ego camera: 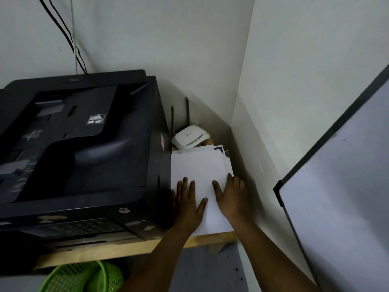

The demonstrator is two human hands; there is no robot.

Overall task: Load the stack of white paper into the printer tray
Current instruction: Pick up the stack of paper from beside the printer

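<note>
Hands flat: our left hand (187,204) and right hand (230,197) press open-palmed, grip clamped on nothing, atop the white rectangular paper stack (197,167), at three o'clock of the black boxy printer (80,144) on the pale wooden tabletop (117,248).

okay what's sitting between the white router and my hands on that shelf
In the head view, only the paper stack fills that stretch: white sheets running from the router to the left hand and right hand, both resting flat on it.

White paper stack (200,171), black printer (80,144), white router (190,137), green mesh basket (84,277), pale wooden table (130,248).
</note>
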